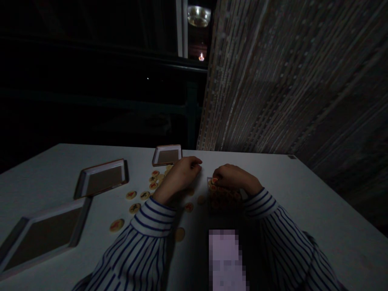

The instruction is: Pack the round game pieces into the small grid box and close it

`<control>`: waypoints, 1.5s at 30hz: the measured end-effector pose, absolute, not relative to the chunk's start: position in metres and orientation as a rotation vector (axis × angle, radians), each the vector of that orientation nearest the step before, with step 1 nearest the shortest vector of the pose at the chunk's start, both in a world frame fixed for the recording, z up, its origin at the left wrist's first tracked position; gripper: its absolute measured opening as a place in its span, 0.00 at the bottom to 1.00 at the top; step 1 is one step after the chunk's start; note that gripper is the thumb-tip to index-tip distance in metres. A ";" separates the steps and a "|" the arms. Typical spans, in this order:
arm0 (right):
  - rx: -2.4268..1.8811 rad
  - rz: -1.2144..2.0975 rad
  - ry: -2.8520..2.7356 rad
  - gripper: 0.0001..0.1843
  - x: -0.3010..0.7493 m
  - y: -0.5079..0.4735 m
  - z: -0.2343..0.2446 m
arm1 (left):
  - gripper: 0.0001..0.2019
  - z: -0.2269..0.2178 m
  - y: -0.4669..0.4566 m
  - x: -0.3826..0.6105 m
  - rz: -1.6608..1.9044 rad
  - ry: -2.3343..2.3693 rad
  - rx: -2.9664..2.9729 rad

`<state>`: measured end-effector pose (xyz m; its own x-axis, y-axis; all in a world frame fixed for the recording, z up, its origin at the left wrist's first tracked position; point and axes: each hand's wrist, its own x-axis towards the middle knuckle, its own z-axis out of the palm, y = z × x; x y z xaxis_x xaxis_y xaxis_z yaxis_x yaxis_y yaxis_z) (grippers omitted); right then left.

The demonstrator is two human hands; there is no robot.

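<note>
Both my arms, in striped sleeves, reach over a white table [318,210] in dim light. My left hand [178,178] hovers over several round wooden game discs [133,195] scattered on the table, its fingers curled downward; what they grip is hidden. My right hand [235,178] is closed in a pinch on a disc with a red mark [214,180], at the top of a small box of red-marked discs [224,199] that lies under the wrist.
Three shallow rectangular trays lie on the table: a large one [45,234] at the near left, a middle one [101,178], and a small one [167,155] at the far edge. A ribbed curtain-like wall [287,81] rises behind on the right.
</note>
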<state>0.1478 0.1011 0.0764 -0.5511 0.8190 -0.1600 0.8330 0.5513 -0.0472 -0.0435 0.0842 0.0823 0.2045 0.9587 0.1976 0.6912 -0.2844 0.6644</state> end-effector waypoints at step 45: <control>1.372 -0.228 2.748 0.15 0.148 0.104 0.071 | 0.14 0.078 0.088 -0.047 0.811 1.474 2.063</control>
